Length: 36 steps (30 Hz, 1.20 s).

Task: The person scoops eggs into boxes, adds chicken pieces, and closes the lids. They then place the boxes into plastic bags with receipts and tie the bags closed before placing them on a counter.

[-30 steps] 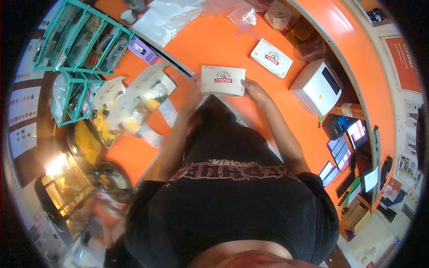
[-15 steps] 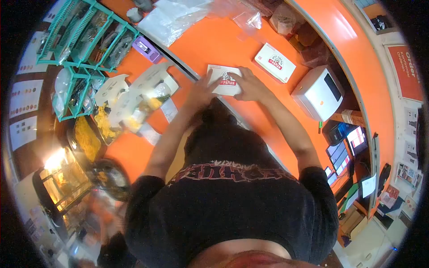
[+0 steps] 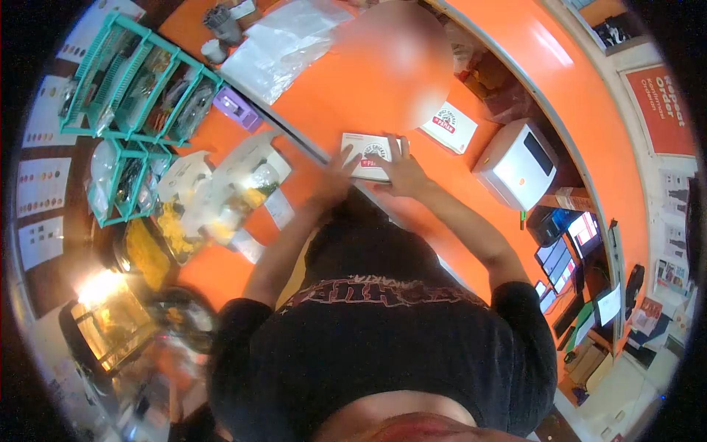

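A white cardboard food box (image 3: 366, 146) with a red and black printed logo rests closed on the orange counter, near the metal strip. My left hand (image 3: 338, 177) grips its left side, fingers bent onto the lid. From the right, my right hand (image 3: 403, 171) holds the box with its fingers stretched over the lid and the far right edge. The undersides of both hands are hidden. Just beyond, to the right, lies a second closed box (image 3: 451, 127) with the same print. Open boxes (image 3: 259, 158) with yellow food stand on the left.
A purple device (image 3: 236, 109) sits beside green baskets (image 3: 147, 88) of small packets. Clear plastic bags (image 3: 287, 44) lie at the back. On the right are a white printer-like machine (image 3: 515, 163) and screens (image 3: 582, 232). A lit glass display case (image 3: 110, 324) stands at lower left.
The view has tilted, so the counter and box appear lower. My right hand's fingers now reach straighter across the box. A round blurred patch has appeared over the back of the counter.
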Tool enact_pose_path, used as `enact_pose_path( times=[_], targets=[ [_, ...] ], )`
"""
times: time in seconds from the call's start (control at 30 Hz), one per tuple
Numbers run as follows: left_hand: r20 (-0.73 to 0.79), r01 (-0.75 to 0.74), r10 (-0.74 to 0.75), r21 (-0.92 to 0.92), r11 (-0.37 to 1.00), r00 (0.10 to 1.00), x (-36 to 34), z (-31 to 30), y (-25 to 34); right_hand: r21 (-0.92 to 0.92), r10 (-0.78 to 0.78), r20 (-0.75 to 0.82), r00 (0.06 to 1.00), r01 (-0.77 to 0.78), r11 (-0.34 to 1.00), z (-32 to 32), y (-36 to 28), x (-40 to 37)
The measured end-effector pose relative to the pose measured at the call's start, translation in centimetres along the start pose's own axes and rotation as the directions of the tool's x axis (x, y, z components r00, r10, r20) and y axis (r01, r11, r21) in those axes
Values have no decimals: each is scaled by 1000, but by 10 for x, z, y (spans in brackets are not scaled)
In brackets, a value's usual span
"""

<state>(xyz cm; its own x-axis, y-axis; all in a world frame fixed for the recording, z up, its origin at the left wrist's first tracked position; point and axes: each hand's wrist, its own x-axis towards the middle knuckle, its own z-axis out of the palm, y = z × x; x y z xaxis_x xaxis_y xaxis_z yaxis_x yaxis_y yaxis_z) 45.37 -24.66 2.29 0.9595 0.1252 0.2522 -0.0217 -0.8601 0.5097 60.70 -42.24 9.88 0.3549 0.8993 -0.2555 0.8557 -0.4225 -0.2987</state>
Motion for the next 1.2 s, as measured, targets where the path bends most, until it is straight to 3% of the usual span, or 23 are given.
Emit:
enact_pose_path(
  times=[0.03, 0.13, 0.23, 0.33, 0.37, 0.53, 0.57, 0.7, 0.8, 0.9, 1.0, 1.03, 1.1, 1.2],
  targets=[
    [3, 1, -1, 13, 1000, 1000, -1, 4, -4, 49, -2, -155, 988, 9, 999, 15, 4, 6],
    [-129, -80, 55, -205, 975, 990, 4, 4, -12, 151, -7, -359, 933, 66, 986, 19, 13, 4],
    [-277, -240, 175, -221, 945, 945, 37, -10, 12, -7, 10, -437, 900, -14, 1000, -28, 26, -19],
    [-263, -231, 140, -358, 905, 955, 91, -51, 41, -49, 77, -501, 862, -116, 992, -76, 59, -35],
    [-337, -273, 160, -319, 908, 928, 112, -42, 24, -54, 116, -498, 860, -165, 985, -77, 76, -37],
    [-265, -95, 60, -122, 988, 962, 238, -17, -64, -151, 305, -399, 865, -390, 908, -49, 130, -33],
    [-258, -64, 48, -55, 996, 965, 262, -5, -79, -50, 367, -342, 865, -406, 912, -63, 116, -34],
    [-225, -102, 134, 146, 984, 965, 316, 48, -118, 118, 350, -474, 808, -335, 935, -79, 79, -28],
    [-113, -78, 51, -244, 967, 992, 332, 47, -114, 176, 250, -571, 782, -181, 968, -79, 60, -26],
    [-291, 87, -250, -476, 875, 923, 308, 21, -78, 230, 253, -647, 719, -132, 964, -81, 44, -29],
    [-513, -61, -317, -592, 804, 798, 294, -4, -46, 303, 275, -697, 663, -75, 950, -82, 29, -18],
    [-562, -121, -107, -353, 928, 820, 302, -5, -46, 303, 271, -708, 652, -66, 951, -87, 27, -12],
    [-476, -257, 301, 156, 954, 826, 307, 1, -47, 334, 287, -721, 630, -46, 941, -92, 22, -3],
    [-295, -134, 163, 115, 984, 942, 309, 60, -69, 338, 254, -730, 634, 12, 941, -91, 19, 10]
  ],
)
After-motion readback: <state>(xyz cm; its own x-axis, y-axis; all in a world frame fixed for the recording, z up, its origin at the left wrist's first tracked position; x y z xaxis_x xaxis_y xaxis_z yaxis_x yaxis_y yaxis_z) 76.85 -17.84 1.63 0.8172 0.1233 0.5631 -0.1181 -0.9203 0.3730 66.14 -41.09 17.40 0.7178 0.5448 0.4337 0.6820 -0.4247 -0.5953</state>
